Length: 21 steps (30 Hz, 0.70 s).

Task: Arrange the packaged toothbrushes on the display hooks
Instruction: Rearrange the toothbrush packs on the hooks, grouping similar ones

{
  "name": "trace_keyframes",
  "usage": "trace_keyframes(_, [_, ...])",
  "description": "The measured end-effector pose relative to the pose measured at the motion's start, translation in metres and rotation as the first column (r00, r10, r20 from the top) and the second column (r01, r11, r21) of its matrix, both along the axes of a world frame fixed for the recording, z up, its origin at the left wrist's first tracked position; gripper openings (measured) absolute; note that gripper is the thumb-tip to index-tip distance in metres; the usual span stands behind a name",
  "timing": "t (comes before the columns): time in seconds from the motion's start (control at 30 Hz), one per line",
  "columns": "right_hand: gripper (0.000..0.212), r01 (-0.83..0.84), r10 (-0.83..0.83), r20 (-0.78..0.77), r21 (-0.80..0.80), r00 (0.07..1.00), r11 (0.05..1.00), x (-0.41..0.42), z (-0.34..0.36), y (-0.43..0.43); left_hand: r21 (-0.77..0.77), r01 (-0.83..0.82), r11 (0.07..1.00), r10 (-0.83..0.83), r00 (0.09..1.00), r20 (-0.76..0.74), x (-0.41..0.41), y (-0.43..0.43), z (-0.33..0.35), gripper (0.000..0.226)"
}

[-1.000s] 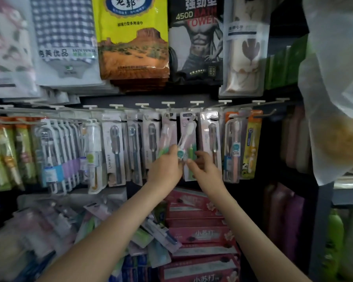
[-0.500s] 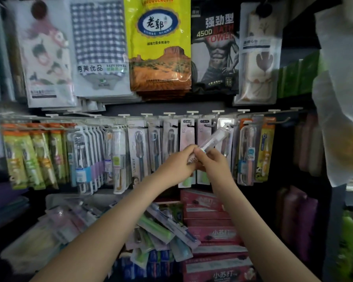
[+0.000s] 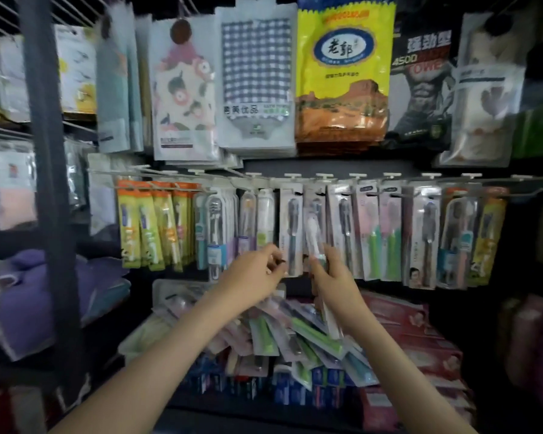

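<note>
Toothbrush pack (image 3: 311, 233) now upright, further left, pinched in right grip (image 3: 331, 277); left grip (image 3: 256, 275) curled, contents too blurred.

Honestly all you get of the person is 2 arms, showing from the bottom edge of the frame up to the middle. Left forearm (image 3: 157, 355) is in the lower left, right forearm (image 3: 398, 355) in the lower right, both bare the whole visible length, smooth and fairly slim. Left hand (image 3: 257, 274) and right hand (image 3: 333, 277) near the centre are bare too. Fingers look slender, nails too blurry to make out.
</note>
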State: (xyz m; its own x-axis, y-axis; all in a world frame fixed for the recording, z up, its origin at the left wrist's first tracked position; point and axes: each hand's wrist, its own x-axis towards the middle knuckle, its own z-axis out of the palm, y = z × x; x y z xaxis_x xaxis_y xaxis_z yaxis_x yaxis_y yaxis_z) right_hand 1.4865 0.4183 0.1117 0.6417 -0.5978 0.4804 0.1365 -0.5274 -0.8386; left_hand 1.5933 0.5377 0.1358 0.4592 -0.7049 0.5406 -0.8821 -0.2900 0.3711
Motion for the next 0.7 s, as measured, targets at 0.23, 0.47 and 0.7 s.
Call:
trace_keyframes(0.23, [0.037, 0.027, -0.055, -0.090, -0.292, 0.994, 0.956, 0.121, 0.003, 0.095, -0.143, -0.210, 0.967, 0.230, 0.963, 0.139, 0.120, 0.124, 0.009, 0.025])
trace_keyframes(0.47, [0.030, 0.161, -0.236, -0.150, -0.392, 0.960, 0.906, 0.209, 0.008, 0.139, -0.249, -0.313, 0.916, 0.400, 0.741, 0.540, 0.230, 0.192, 0.004, 0.034])
trace_keyframes(0.7, [0.033, 0.332, -0.411, -0.087, -0.450, 0.908, 0.829, 0.259, 0.019, 0.136, -0.255, -0.182, 0.950, 0.313, 0.597, 0.739, 0.280, 0.199, 0.015, 0.026])
